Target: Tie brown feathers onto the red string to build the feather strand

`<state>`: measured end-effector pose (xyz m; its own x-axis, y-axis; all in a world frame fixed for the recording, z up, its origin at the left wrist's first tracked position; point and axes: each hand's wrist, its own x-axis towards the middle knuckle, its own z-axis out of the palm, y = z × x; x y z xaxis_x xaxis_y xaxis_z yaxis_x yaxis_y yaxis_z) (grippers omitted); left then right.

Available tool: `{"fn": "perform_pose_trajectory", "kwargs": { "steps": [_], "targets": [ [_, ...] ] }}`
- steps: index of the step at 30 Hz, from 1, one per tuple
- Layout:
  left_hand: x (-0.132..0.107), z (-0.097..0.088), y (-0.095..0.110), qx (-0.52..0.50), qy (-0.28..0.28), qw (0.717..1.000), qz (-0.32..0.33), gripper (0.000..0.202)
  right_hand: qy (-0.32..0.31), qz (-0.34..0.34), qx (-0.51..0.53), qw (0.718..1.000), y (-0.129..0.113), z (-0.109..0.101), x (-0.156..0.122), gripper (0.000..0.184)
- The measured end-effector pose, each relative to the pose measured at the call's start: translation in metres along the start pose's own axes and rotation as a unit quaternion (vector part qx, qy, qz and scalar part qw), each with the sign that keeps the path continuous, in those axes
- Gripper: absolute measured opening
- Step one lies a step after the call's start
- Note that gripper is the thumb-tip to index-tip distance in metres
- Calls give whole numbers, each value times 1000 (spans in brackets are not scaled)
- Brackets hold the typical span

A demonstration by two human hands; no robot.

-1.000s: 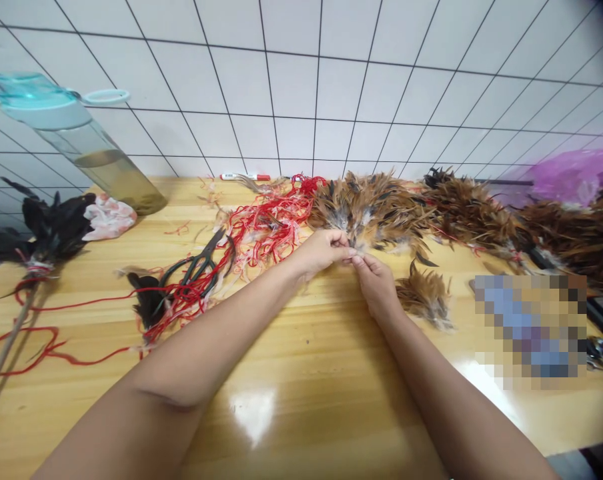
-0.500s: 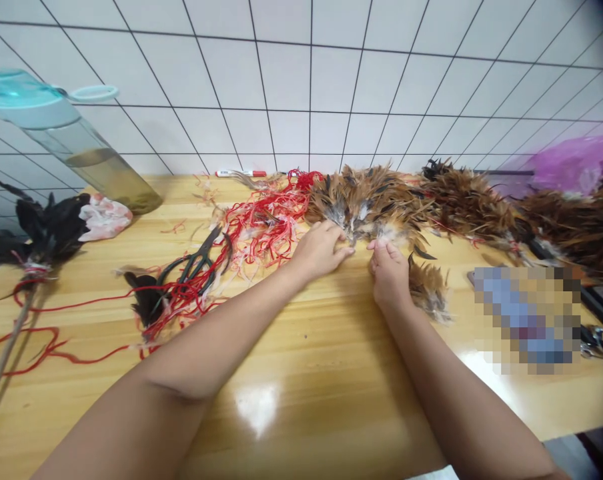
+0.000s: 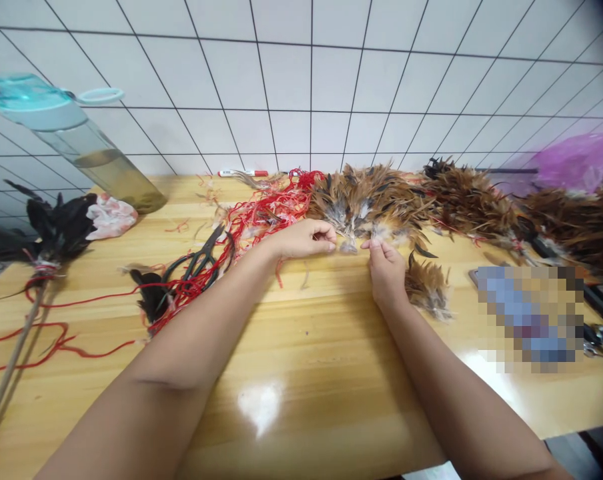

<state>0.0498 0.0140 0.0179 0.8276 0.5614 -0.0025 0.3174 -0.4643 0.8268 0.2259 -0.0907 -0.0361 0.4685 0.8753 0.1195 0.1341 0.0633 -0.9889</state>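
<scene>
My left hand is raised a little over the table with its fingers curled and thumb and fingertips close together; whatever is between them is too small to make out. Just past its fingertips lie the grey downy ends of a brown feather bundle. My right hand is closed in a pinch, with pale, fluffy feathers at its fingertips. A smaller tuft of brown feathers lies right beside that wrist. Tangled red string spreads behind my left hand, and black scissors rest among more string left of my forearm.
A tilted-looking water bottle stands at the left near a crumpled tissue and a stick with black feathers. A red marker lies by the tiled wall. More feather bundles, a pink bag and a blurred-out object are at the right.
My left hand has drawn back leftward from the feather bundle's downy ends, and its fingers have curled in. My right hand has barely moved. The view has shifted slightly.
</scene>
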Motion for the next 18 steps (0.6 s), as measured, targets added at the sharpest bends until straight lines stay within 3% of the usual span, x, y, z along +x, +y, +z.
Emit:
{"fn": "perform_pose_trajectory", "kwargs": {
  "steps": [4, 12, 18],
  "targets": [
    [-2, -6, -1, -2, -37, 999, 7, 20, 49, -33, -39, 998, -3, 5, -2, 31],
    [-3, -9, 2, -2, -7, 1000, 20, 15, -58, -76, -132, 987, 1, 5, 0, 32],
    [-3, -10, -1, -2, 19, 999, 36, 14, -119, -72, -127, 982, 4, 5, 2, 29]
  ]
}}
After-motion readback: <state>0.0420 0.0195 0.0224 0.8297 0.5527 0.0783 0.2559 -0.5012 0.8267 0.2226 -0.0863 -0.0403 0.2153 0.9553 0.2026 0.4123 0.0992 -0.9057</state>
